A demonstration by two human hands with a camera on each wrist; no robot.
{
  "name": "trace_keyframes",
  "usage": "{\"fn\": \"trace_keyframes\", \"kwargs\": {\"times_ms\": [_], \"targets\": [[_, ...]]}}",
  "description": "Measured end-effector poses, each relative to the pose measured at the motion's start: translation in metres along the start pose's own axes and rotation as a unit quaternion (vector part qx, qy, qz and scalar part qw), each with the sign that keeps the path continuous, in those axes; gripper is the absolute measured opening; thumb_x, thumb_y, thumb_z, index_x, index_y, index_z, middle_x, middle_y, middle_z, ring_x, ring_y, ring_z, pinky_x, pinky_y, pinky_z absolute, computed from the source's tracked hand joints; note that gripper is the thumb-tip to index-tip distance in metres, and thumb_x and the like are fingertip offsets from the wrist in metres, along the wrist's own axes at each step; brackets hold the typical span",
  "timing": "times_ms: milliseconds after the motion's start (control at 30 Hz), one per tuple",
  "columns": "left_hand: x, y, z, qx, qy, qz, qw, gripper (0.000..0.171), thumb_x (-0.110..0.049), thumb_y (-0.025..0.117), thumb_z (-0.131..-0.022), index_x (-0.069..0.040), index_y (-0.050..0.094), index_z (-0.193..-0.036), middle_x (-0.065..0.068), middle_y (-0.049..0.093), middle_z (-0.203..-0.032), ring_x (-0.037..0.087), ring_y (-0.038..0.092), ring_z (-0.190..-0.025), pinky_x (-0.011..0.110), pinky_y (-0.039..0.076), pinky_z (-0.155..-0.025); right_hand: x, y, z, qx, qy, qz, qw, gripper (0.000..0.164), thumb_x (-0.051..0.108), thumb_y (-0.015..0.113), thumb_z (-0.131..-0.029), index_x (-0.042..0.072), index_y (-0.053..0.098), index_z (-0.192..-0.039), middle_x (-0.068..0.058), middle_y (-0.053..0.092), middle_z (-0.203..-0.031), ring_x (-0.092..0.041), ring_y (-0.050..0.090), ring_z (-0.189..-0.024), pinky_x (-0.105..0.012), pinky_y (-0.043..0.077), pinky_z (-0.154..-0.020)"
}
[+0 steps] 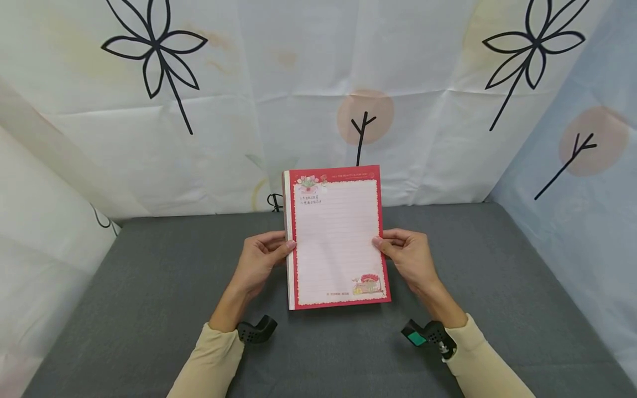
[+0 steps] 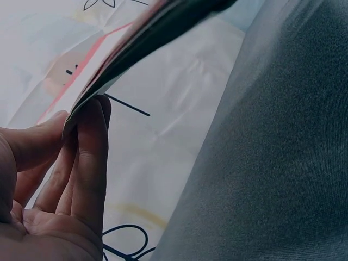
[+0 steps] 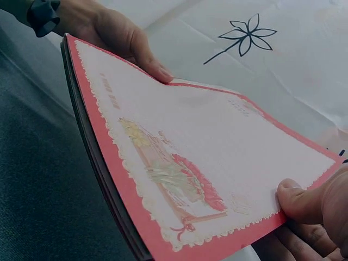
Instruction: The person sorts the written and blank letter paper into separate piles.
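Note:
A red-bordered notebook (image 1: pixel 335 237) is held up, its lined page facing the head camera. Two short handwritten lines run near the page's top left, and small flower and house-like drawings decorate opposite corners. My left hand (image 1: pixel 261 257) grips the left edge, thumb on the front and fingers behind. On the opposite edge my right hand (image 1: pixel 408 257) pinches the same way. In the left wrist view the notebook (image 2: pixel 103 70) appears edge-on between thumb and fingers. The right wrist view shows the notebook's page (image 3: pixel 179 141) bowing slightly, with a thick stack of pages under it.
A dark grey cloth-covered table (image 1: pixel 174 309) lies below the hands. Behind it hangs a white curtain (image 1: pixel 278 61) with black leaf and tree drawings, and a bluish panel (image 1: pixel 587 232) closes off the right side. Each wrist wears a black camera band (image 1: pixel 257 330).

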State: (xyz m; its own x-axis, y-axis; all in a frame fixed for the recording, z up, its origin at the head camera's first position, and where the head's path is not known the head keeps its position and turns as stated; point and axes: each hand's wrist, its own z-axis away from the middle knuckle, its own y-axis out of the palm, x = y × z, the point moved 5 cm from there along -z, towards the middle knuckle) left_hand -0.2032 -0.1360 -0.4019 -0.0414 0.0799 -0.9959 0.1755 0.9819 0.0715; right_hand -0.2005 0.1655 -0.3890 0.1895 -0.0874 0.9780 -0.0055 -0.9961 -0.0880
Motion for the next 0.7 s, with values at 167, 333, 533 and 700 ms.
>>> {"fn": "trace_keyframes", "kwargs": {"times_ms": [167, 333, 533, 700], "targets": [[-0.001, -0.001, 0.001, -0.006, 0.010, -0.007, 0.9999, 0.035, -0.003, 0.071, -0.095, 0.009, 0.065, -0.127, 0.013, 0.075, -0.106, 0.017, 0.074, -0.084, 0.032, 0.061, -0.074, 0.000, -0.001, -0.001, 0.011, 0.005, 0.010, 1.000, 0.024, -0.002, 0.073, -0.092, -0.017, 0.068, -0.110, -0.013, 0.076, -0.090, -0.010, 0.072, -0.076, -0.026, 0.060, -0.075], [-0.001, -0.001, 0.001, -0.016, 0.011, -0.008, 0.9998, 0.034, -0.002, 0.071, -0.095, 0.011, 0.065, -0.126, 0.014, 0.076, -0.105, 0.017, 0.074, -0.083, 0.032, 0.061, -0.073, -0.001, -0.002, -0.001, 0.027, 0.005, 0.017, 0.999, 0.024, 0.001, 0.073, -0.093, -0.015, 0.069, -0.111, -0.014, 0.077, -0.092, -0.012, 0.072, -0.077, -0.027, 0.060, -0.076], [0.000, -0.003, 0.000, -0.022, 0.017, -0.001, 0.9996, 0.033, 0.001, 0.070, -0.094, 0.013, 0.064, -0.124, 0.015, 0.075, -0.104, 0.017, 0.074, -0.082, 0.032, 0.061, -0.073, -0.002, -0.006, -0.003, 0.038, 0.009, 0.016, 0.999, 0.023, 0.001, 0.071, -0.095, -0.017, 0.068, -0.109, -0.015, 0.076, -0.090, -0.011, 0.071, -0.078, -0.026, 0.060, -0.077], [0.000, -0.005, 0.000, -0.030, 0.014, -0.001, 0.9994, 0.033, 0.001, 0.071, -0.093, 0.013, 0.065, -0.124, 0.009, 0.076, -0.102, 0.017, 0.074, -0.083, 0.032, 0.061, -0.073, -0.006, -0.014, -0.006, 0.042, 0.018, 0.014, 0.999, 0.026, 0.004, 0.070, -0.096, -0.018, 0.067, -0.110, -0.002, 0.077, -0.086, -0.010, 0.071, -0.080, -0.026, 0.059, -0.078]]}}
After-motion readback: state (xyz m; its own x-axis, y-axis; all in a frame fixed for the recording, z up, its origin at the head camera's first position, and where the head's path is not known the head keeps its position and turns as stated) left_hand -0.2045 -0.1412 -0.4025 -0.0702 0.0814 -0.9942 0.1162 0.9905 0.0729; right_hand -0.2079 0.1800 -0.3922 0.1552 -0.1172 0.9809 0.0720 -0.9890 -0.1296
